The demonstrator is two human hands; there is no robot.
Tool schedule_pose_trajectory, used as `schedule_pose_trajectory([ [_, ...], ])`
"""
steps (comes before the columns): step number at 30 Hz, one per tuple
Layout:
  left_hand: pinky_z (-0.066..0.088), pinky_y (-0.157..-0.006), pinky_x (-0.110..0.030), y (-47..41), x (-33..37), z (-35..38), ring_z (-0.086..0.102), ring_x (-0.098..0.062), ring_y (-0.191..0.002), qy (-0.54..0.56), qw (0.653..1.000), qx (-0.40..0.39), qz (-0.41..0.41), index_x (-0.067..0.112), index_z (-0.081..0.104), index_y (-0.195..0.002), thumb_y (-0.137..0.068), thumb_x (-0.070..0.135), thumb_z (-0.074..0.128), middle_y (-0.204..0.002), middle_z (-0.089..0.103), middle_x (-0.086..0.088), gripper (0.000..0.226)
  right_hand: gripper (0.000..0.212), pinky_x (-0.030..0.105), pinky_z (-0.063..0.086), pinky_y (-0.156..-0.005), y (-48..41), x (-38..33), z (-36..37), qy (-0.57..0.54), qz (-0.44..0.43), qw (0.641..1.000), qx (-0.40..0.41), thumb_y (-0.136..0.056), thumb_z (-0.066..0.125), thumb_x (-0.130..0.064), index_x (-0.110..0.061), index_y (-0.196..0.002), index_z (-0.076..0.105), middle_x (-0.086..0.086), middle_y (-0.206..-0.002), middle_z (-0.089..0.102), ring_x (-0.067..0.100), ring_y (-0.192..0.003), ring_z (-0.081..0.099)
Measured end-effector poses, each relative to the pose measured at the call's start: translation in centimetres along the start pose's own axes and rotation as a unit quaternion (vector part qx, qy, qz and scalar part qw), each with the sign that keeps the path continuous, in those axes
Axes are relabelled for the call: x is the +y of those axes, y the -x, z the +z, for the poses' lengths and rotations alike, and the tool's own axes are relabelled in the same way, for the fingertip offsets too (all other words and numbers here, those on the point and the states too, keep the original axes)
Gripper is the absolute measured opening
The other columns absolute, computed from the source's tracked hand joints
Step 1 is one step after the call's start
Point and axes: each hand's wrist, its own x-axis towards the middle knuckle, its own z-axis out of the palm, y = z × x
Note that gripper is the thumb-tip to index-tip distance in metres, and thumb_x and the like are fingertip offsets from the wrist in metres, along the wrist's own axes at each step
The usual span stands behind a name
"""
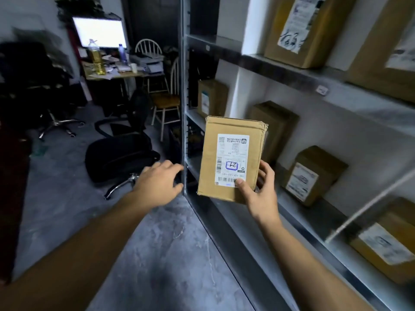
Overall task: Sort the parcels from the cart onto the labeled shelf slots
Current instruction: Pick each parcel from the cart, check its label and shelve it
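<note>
My right hand [261, 194] grips a small brown cardboard parcel [229, 158] by its lower right corner, thumb on the white shipping label. The label shows a handwritten mark in a blue box, upside down to me. The parcel is upright in front of the metal shelf unit [298, 77], level with its middle tier. My left hand [158, 184] hovers open to the left of the parcel, near the shelf's corner post [185, 131], holding nothing. The cart is out of view.
Several brown parcels stand on the shelves: one at the far end [212, 97], two on the middle tier [272, 129] [314, 175], one lower right [386, 241], and larger ones on top [307, 28]. A black office chair [121, 151], a wooden chair [165, 102] and a cluttered desk [114, 70] stand left on the grey floor.
</note>
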Motion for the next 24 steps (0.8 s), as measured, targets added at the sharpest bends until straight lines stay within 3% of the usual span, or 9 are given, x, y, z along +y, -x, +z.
schedule_pose_trajectory([
  [3,0.037,-0.100,-0.040,-2.7,-4.7,0.2,0.045,-0.023,-0.121,-0.011,1.000,0.004,-0.007,0.032,0.041,-0.141,-0.091,0.047,0.052,-0.133,0.049,0.003,0.053,0.070,0.007,0.039,-0.096,-3.3,0.3,4.9,-0.012,-0.007,1.000,-0.010,-0.088,0.076,-0.018,-0.036,-0.141,0.034,-0.022,-0.134,0.049,-0.022,-0.116,0.045],
  [6,0.037,-0.098,-0.039,-6.3,-9.8,0.3,0.046,-0.022,-0.120,-0.023,1.000,-0.001,-0.003,0.032,0.041,-0.140,-0.090,0.048,0.052,-0.132,0.049,0.003,0.053,0.068,-0.003,0.038,-0.082,-6.9,0.4,10.3,-0.025,-0.011,1.000,-0.010,-0.089,0.073,-0.012,-0.033,-0.140,0.034,-0.029,-0.126,0.047,-0.029,-0.105,0.046],
  [11,0.036,-0.098,-0.038,-12.4,-17.8,-0.7,0.045,-0.021,-0.120,-0.033,0.999,-0.017,0.015,0.033,0.040,-0.140,-0.091,0.050,0.051,-0.133,0.048,0.004,0.053,0.067,0.002,0.043,-0.086,-12.6,-0.3,18.9,-0.035,0.006,0.999,0.025,-0.088,0.074,-0.011,-0.036,-0.137,0.035,-0.027,-0.124,0.051,-0.024,-0.105,0.051],
  [14,0.035,-0.099,-0.037,-15.8,-21.7,-1.0,0.045,-0.020,-0.120,-0.040,0.998,-0.022,0.039,0.033,0.039,-0.141,-0.092,0.050,0.050,-0.133,0.047,0.005,0.052,0.067,0.018,0.043,-0.099,-15.4,-0.3,22.5,-0.017,0.013,0.998,0.052,-0.088,0.074,-0.014,-0.038,-0.137,0.035,-0.035,-0.121,0.049,-0.025,-0.106,0.049],
  [17,0.035,-0.099,-0.037,-19.0,-23.9,-1.1,0.044,-0.022,-0.121,-0.048,0.997,-0.021,0.055,0.031,0.039,-0.141,-0.093,0.048,0.049,-0.135,0.046,0.003,0.051,0.069,0.034,0.042,-0.110,-17.7,0.3,24.4,-0.001,0.023,0.997,0.076,-0.088,0.075,-0.019,-0.034,-0.141,0.035,-0.033,-0.125,0.049,-0.018,-0.115,0.048],
  [21,0.032,-0.103,-0.039,-23.2,-24.6,-0.5,0.041,-0.023,-0.124,-0.054,0.993,-0.030,0.100,0.030,0.038,-0.141,-0.094,0.048,0.048,-0.137,0.044,0.003,0.051,0.072,0.048,0.044,-0.110,-21.0,1.0,25.5,0.014,0.039,0.991,0.125,-0.082,0.077,-0.035,-0.041,-0.140,0.034,-0.012,-0.139,0.053,0.007,-0.126,0.053],
  [24,0.031,-0.105,-0.039,-26.6,-24.2,0.4,0.040,-0.023,-0.125,-0.053,0.989,-0.035,0.134,0.028,0.039,-0.140,-0.095,0.047,0.046,-0.136,0.044,0.003,0.050,0.074,0.048,0.045,-0.108,-23.4,1.9,25.5,0.023,0.044,0.982,0.181,-0.080,0.077,-0.040,-0.043,-0.140,0.034,-0.007,-0.142,0.053,0.011,-0.127,0.054],
])
